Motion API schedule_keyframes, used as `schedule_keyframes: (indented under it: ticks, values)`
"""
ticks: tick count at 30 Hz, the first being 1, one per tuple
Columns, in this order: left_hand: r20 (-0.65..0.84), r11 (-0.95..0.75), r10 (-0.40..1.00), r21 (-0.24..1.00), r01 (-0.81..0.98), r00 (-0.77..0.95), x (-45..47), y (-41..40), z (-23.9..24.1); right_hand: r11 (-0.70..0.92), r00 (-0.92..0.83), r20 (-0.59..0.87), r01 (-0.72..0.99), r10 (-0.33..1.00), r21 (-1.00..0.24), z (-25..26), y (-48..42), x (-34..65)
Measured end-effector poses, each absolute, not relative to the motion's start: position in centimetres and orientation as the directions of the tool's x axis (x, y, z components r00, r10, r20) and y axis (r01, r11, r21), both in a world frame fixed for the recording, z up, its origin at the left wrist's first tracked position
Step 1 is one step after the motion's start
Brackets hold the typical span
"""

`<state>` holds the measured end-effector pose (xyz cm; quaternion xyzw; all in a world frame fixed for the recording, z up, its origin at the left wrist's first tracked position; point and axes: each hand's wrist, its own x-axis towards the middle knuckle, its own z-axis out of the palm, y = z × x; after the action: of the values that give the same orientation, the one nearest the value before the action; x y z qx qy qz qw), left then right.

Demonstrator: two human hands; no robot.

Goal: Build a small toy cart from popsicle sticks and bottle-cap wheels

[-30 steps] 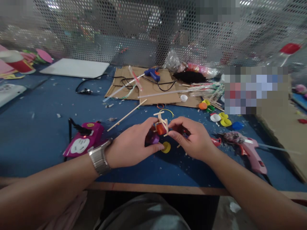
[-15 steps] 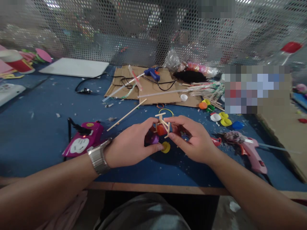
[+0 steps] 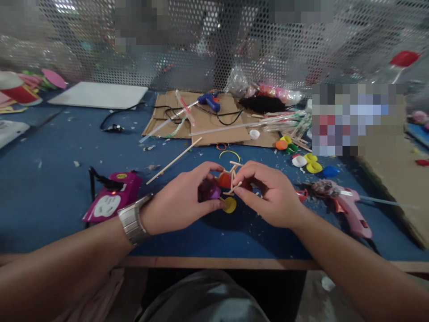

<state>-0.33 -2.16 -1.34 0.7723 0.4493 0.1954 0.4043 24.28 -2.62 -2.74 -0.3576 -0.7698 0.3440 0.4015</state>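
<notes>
Both of my hands meet over the blue table around a small craft model built of thin wooden sticks with orange, purple and yellow bottle caps. My left hand, a metal watch on its wrist, curls around the model's left side by the purple cap. Fingers of my right hand pinch the stick frame on the right. A yellow cap shows just below the fingertips.
A pink glue gun lies right of my hands, and a magenta power strip lies to the left. Cardboard with a blue glue gun, straws and loose caps sits farther back. A perforated metal screen closes the rear.
The stick frame has tipped lower between my fingers, and both hands have closed in tighter on the model. The view has shifted slightly.
</notes>
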Motion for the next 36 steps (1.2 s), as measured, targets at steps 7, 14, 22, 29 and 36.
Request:
schedule_keyframes:
  ticks: [7, 14, 22, 29, 36]
  values:
    - [-0.068, -0.204, 0.868, 0.854, 0.479, 0.491, -0.4, -2.0, -1.7, 0.589, -0.405, 0.442, 0.393, 0.8, -0.706, -2.5, -2.3, 24.5]
    - [-0.017, -0.335, 0.886, 0.669, 0.664, 0.463, -0.3, -1.9, -1.0, 0.653, -0.413, 0.509, 0.407, 0.756, -0.639, -2.7, -2.0, 24.8]
    - [0.028, -0.371, 0.891, 0.621, 0.69, 0.454, -0.3, -1.9, -1.1, 0.662, -0.343, 0.574, 0.496, 0.744, -0.562, -2.4, -2.0, 25.1]
    - [-0.005, -0.441, 0.827, 0.615, 0.653, 0.563, -0.2, -2.6, -1.2, 0.724, -0.433, 0.581, 0.44, 0.689, -0.531, -2.6, -1.1, 25.7]
    - [0.05, -0.492, 0.816, 0.582, 0.648, 0.575, -0.2, -2.9, -1.6, 0.748, -0.555, 0.51, 0.399, 0.657, -0.531, -2.6, -0.8, 25.7]
